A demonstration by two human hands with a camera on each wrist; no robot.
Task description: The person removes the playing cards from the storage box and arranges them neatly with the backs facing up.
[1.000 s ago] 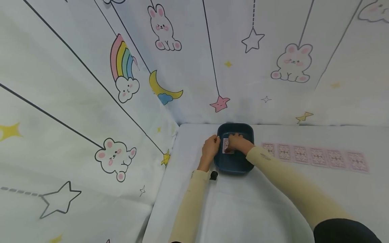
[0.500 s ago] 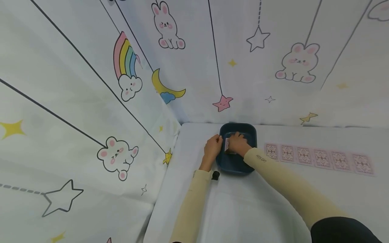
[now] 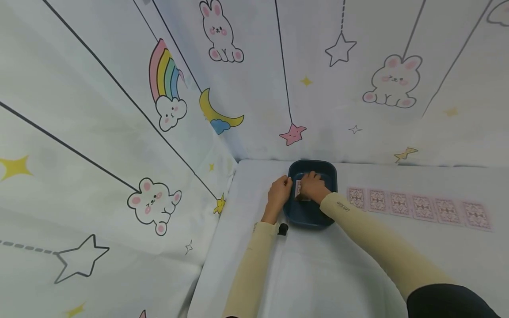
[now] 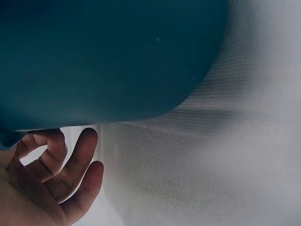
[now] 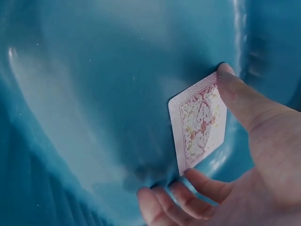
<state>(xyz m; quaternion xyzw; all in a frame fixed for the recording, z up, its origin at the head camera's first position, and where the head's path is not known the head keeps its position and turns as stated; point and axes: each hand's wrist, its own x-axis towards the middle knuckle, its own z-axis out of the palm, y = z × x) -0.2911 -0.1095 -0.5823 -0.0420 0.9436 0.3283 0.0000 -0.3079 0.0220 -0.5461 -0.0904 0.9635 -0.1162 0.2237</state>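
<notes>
A dark blue plastic basin (image 3: 308,216) stands near the wall on the white-covered table. On its left side my left hand (image 3: 279,194) grips the rim; in the left wrist view the basin's outer wall (image 4: 103,61) fills the top and the other fingers (image 4: 84,148) curl beneath the edge. My right hand (image 3: 315,187) reaches inside. There it pinches a playing card (image 5: 202,122) between thumb and index finger, at opposite edges. The card's pink patterned back faces up, tilted in the right wrist view, close over the basin floor; the hand covers much of it in the head view.
To the right of the basin lies a row of several playing cards (image 3: 422,206), pattern side up. A small black object (image 3: 282,229) is by the left wrist. Behind the table hangs a white wall cloth (image 3: 254,88) printed with rabbits and stars.
My right hand has shifted slightly over the card in the basin and now covers more of it. The left hand keeps its place on the rim. The head view has turned a little.
</notes>
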